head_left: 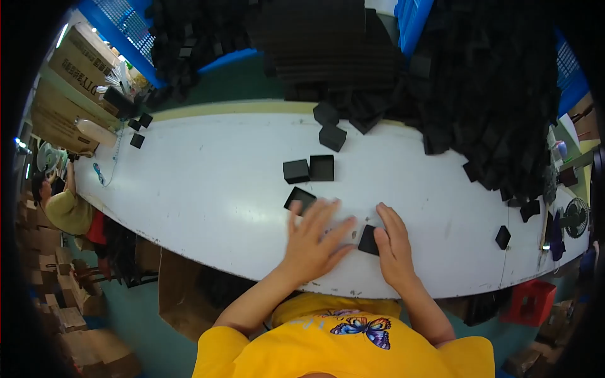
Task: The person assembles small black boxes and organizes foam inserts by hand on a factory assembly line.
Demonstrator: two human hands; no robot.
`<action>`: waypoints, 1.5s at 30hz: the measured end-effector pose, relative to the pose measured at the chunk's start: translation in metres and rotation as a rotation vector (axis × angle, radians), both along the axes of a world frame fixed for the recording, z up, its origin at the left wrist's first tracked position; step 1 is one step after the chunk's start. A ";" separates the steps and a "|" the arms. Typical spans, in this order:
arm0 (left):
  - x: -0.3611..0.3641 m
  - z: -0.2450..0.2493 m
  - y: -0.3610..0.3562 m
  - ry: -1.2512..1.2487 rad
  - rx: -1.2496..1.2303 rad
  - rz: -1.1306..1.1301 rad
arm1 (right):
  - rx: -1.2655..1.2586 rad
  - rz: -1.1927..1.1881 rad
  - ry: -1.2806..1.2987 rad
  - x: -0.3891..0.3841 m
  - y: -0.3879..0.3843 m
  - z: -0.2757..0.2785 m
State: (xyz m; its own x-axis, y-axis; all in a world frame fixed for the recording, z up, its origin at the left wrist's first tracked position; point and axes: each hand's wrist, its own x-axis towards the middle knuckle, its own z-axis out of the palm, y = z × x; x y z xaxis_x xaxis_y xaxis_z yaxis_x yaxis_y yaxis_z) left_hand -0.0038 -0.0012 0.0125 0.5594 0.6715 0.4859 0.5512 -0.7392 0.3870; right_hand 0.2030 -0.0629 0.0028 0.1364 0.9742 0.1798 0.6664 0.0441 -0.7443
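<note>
Fingers spread, my left hand (315, 242) is over the white table, its fingertips at the near edge of an open black box (299, 200). Close to the table, my right hand (395, 252) has its fingers stretched forward and its thumb against the right side of another black box (368, 240). Just beyond my left hand, a closed-looking black box (295, 171) sits side by side with an open black box (322, 168), whose hollow inside faces up.
A large heap of black boxes (485, 94) covers the back right. Two more boxes (332, 137) lie at its edge, and one box (502, 237) at the right. Blue crates (126, 31) stand behind. A co-worker (66, 208) is at the far left; a small fan (575, 217) stands right.
</note>
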 end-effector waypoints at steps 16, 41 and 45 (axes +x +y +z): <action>-0.046 0.072 0.152 -0.437 0.043 0.223 | 0.139 0.005 0.761 0.055 0.209 0.148; -0.024 0.167 0.359 -0.768 -0.719 0.045 | 0.085 0.025 1.034 0.009 0.365 0.195; -0.024 0.177 0.316 -0.937 -0.575 0.140 | 0.377 0.055 0.797 -0.011 0.331 0.203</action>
